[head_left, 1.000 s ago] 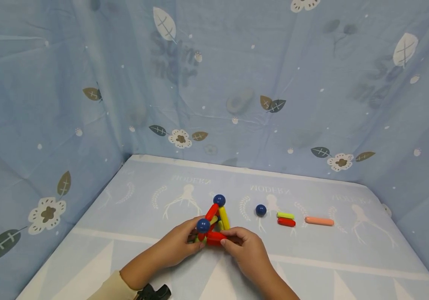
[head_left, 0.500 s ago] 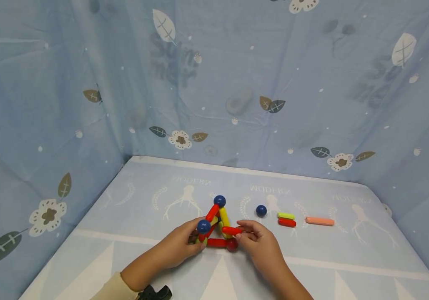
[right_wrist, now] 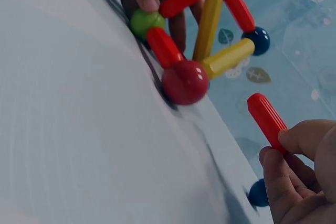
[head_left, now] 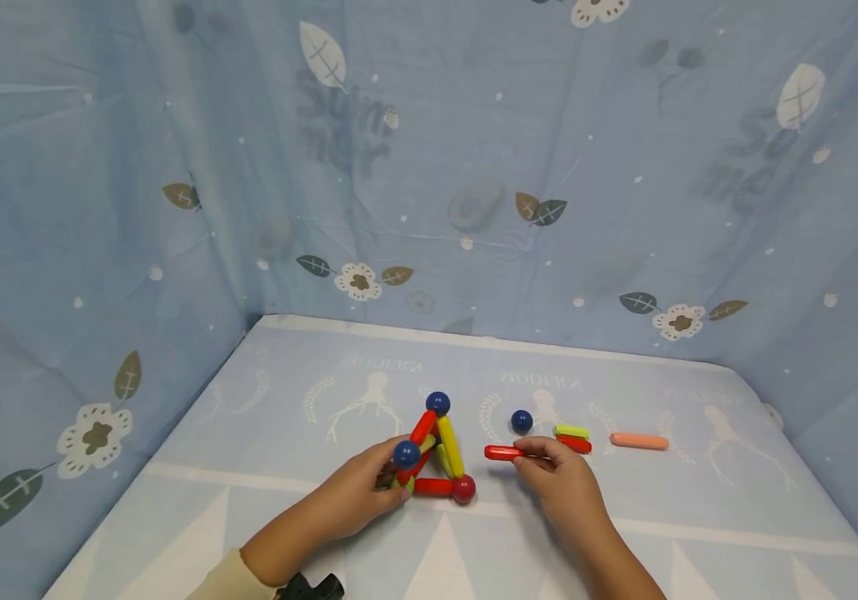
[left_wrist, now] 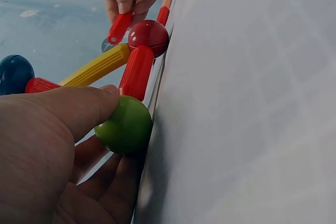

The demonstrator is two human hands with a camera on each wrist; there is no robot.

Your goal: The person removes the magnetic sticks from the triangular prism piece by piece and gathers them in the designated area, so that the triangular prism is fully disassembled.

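Red rod (head_left: 502,452) is pinched near one end by the right hand (head_left: 562,485), at three o'clock of the ball-and-rod frame (head_left: 449,447); with the green ball (left_wrist: 126,129) gripped at the frame's eight o'clock by the left hand (head_left: 353,492), wobble is best prevented there

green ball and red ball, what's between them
A red rod runs from the green ball to the red ball, touching both; both wrist views show it.
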